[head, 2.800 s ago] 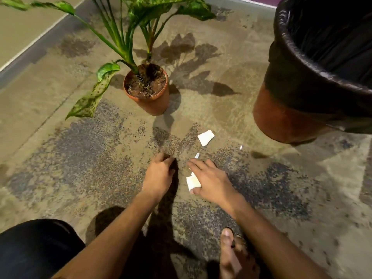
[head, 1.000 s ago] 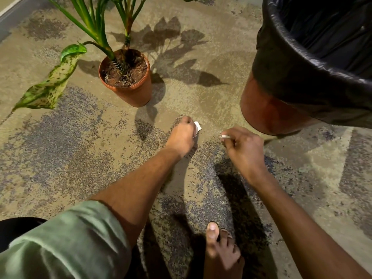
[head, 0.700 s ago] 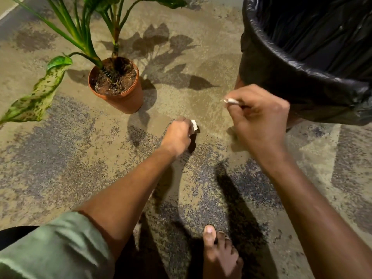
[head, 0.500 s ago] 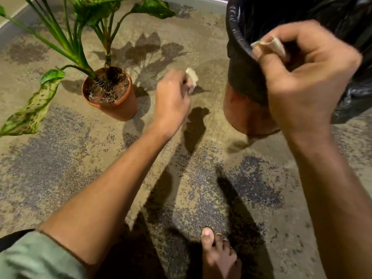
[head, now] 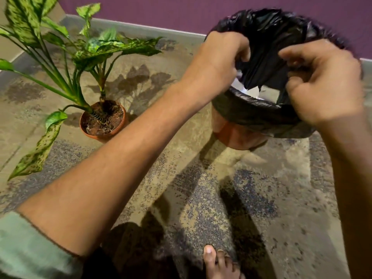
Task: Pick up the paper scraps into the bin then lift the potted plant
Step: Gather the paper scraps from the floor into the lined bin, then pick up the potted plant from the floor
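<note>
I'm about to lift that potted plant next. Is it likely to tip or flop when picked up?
Probably top-heavy: the plant spreads tall and far wider than its small pot, so it may tilt if gripped on one side. The long stems and the drooping leaf look floppy and will likely sway. The soil looks loose and could spill.

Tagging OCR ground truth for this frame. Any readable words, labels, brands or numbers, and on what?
None readable in the head view.
Terracotta-coloured plastic bin with black bag liner: no label visible.
Orange round plant pot: plain.
White paper scraps inside the bin: no print visible.
Purple wall: no sign.
</note>
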A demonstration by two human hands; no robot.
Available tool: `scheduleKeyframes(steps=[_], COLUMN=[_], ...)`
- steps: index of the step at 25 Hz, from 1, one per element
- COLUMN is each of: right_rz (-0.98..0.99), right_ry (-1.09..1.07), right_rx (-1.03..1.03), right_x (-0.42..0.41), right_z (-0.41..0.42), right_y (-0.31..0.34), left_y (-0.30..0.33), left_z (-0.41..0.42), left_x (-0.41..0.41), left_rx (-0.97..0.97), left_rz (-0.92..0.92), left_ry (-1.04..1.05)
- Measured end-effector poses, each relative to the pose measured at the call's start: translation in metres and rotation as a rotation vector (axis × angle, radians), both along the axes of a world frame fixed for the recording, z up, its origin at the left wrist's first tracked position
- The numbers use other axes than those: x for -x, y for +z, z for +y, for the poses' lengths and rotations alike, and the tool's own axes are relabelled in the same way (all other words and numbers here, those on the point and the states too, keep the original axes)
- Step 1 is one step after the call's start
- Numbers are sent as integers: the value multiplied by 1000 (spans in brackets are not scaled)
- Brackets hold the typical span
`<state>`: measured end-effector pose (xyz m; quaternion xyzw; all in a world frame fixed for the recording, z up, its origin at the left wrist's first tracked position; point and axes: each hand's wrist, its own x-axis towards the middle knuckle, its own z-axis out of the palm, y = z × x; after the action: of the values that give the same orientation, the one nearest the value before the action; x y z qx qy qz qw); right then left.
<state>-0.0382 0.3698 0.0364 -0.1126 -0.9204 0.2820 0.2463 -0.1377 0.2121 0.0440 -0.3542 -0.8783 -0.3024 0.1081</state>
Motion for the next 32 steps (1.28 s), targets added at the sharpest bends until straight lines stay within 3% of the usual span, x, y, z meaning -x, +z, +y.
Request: scheduleKeyframes(steps=[10,17,25,28,32], right_rz=[164,-186,-460,-500,-584], right_ry=[255,615,857,938,1007], right_rx=[57,94,-266,-558,-700], right_x=[-40,-19,27,43,64], right_z=[-42,-103,-166,-187,-212], right_y=[8,-18,-25,-42,-60], left_y=[-24,-75,-102,-117,-129], left_z=[-65,-146,-217,-238,-270], left_x=[-42,-58,-92,-99,-92], left_rx=[-336,-404,-454,-311,-230], left_rz=[102,-265,-466,-562,-606], left_ry=[-39,286,608,699,791])
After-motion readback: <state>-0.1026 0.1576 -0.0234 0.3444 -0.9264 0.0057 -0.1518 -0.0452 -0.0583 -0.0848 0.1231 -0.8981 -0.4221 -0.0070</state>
